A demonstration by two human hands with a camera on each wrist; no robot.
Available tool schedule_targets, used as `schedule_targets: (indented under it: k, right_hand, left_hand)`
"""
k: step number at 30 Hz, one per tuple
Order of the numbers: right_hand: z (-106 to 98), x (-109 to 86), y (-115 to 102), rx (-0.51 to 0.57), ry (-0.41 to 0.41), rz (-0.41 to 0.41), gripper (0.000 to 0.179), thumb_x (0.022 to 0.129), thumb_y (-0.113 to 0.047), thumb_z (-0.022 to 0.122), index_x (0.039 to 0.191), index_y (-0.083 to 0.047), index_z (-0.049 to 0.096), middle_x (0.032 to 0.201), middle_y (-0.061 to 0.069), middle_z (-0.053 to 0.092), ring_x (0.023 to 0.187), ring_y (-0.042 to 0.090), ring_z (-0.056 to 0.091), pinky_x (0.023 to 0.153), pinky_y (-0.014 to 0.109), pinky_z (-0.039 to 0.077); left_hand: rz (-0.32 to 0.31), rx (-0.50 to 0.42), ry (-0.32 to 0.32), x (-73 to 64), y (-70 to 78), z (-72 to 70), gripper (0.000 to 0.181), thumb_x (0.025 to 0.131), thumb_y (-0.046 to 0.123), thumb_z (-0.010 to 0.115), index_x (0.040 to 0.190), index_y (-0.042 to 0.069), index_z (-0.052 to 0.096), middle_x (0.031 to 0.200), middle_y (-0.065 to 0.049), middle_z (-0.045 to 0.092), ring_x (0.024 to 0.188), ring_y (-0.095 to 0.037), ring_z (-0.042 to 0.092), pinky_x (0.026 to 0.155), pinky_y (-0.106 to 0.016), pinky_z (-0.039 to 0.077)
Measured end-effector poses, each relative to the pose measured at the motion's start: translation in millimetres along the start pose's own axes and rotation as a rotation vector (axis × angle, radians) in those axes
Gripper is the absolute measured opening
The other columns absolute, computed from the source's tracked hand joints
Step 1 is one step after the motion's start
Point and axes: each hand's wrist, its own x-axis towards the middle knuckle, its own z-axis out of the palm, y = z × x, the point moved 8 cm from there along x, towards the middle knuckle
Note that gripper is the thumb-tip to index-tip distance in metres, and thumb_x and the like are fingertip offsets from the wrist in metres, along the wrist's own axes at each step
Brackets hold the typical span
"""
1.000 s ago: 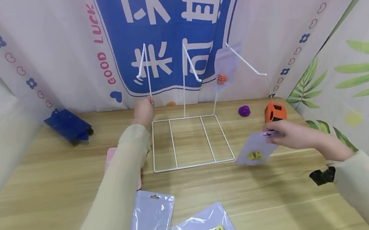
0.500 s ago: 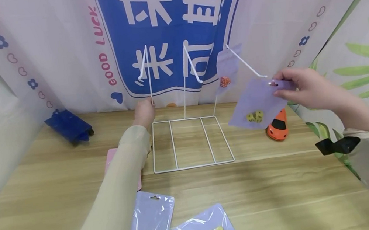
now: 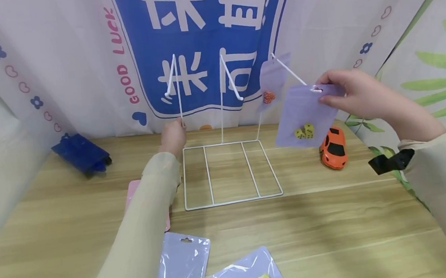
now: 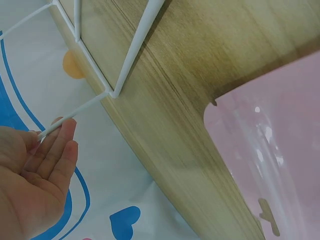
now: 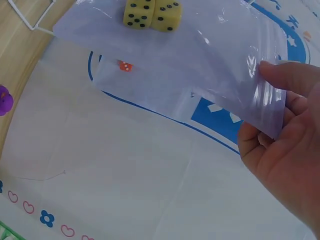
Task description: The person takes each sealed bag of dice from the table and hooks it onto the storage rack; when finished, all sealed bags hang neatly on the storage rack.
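Note:
My right hand [image 3: 357, 94] pinches the top edge of a purple zip bag [image 3: 305, 111] with yellow dice [image 5: 152, 14] inside. The tip of the rack's right hook [image 3: 291, 70] meets the bag's hang hole, right by my fingers. Farther back on that same hook hangs another purple bag [image 3: 275, 75] with red dice [image 3: 268, 97] in it. My left hand [image 3: 173, 137] grips the left upright of the white wire rack [image 3: 234, 203]; in the left wrist view, thumb and fingers [image 4: 64, 131] pinch that wire. The middle hook [image 3: 232, 82] and left hook [image 3: 169, 79] carry nothing.
Two purple bags with yellow dice, one at left [image 3: 186, 259] and one at right [image 3: 241, 271], lie at the front. A pink bag [image 3: 131, 194] is partly under my left arm. An orange toy car [image 3: 333, 148] and a blue packet [image 3: 82, 154] flank the rack.
My right hand has lifted the bag of yellow dice from low over the table up to the right hook's tip, moving slightly left lately. My left hand stays on the rack.

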Motion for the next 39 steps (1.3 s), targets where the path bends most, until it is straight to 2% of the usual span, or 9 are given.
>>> schedule_targets:
  k: [4,8,10,13,17,23,32,39]
  right_hand:
    - [9,13.6,10,0.018,-0.034,0.059,0.014,0.088,-0.006,0.059,0.101,-0.001,0.057,0.095,0.013,0.061,0.078,0.021,0.055,0.063,0.02,0.044]
    - [20,27.1,21,0.068,-0.078,0.143,0.016,0.091,-0.009,0.055,0.104,0.0,0.054,0.101,0.016,0.059,0.089,0.027,0.054,0.075,0.038,0.047]
    - [24,34.0,25,0.093,-0.083,0.161,0.017,0.091,-0.008,0.053,0.105,0.002,0.053,0.103,0.019,0.058,0.093,0.03,0.053,0.078,0.046,0.044]
    - [27,43.4,27,0.104,-0.066,0.154,0.017,0.091,-0.006,0.053,0.103,0.005,0.053,0.102,0.021,0.057,0.095,0.033,0.052,0.082,0.051,0.042]
    - [29,54.7,29,0.111,-0.044,0.153,0.015,0.09,-0.004,0.052,0.102,0.006,0.052,0.102,0.023,0.056,0.099,0.037,0.051,0.085,0.054,0.041]
    - [34,71.1,36,0.128,-0.037,0.179,0.017,0.088,-0.001,0.052,0.102,0.008,0.05,0.106,0.028,0.054,0.107,0.043,0.047,0.091,0.057,0.036]
    - [37,88.7,44,0.095,-0.024,0.225,0.024,0.089,-0.004,0.049,0.108,0.01,0.048,0.112,0.029,0.051,0.106,0.043,0.046,0.092,0.055,0.036]
    - [38,94.1,43,0.075,0.053,0.153,0.019,0.087,-0.001,0.051,0.101,0.012,0.05,0.1,0.029,0.053,0.092,0.039,0.048,0.083,0.051,0.038]
  left_hand:
    - [0.006,0.006,0.019,-0.2,1.3,-3.3,0.015,0.097,0.011,0.041,0.099,0.002,0.053,0.091,-0.014,0.06,0.083,-0.029,0.055,0.075,-0.041,0.047]
    - [0.012,0.02,0.016,-0.4,2.3,-2.8,0.016,0.097,0.01,0.042,0.1,0.002,0.054,0.092,-0.014,0.06,0.085,-0.029,0.056,0.077,-0.041,0.047]
    - [0.014,0.024,0.012,-0.4,2.2,-2.1,0.016,0.097,0.01,0.041,0.1,0.002,0.054,0.092,-0.015,0.06,0.086,-0.03,0.056,0.077,-0.041,0.047]
    - [0.025,0.036,0.02,0.1,2.6,-2.3,0.016,0.097,0.011,0.041,0.099,0.002,0.054,0.092,-0.016,0.061,0.087,-0.031,0.057,0.078,-0.042,0.047]
    - [0.033,0.045,0.037,0.1,2.3,-2.9,0.017,0.097,0.011,0.04,0.099,0.002,0.055,0.092,-0.016,0.061,0.087,-0.032,0.057,0.077,-0.042,0.047]
    - [0.017,0.051,0.026,-0.2,1.3,-2.4,0.018,0.097,0.012,0.039,0.099,0.002,0.054,0.091,-0.014,0.06,0.085,-0.029,0.057,0.076,-0.04,0.048]
    - [0.03,0.068,0.062,1.4,1.8,-5.1,0.016,0.096,0.01,0.041,0.097,0.002,0.055,0.088,-0.015,0.062,0.083,-0.03,0.059,0.073,-0.04,0.048]
    - [0.031,0.049,0.053,0.9,0.5,-2.0,0.019,0.097,0.011,0.04,0.1,0.001,0.055,0.089,-0.014,0.061,0.081,-0.028,0.058,0.074,-0.039,0.048]
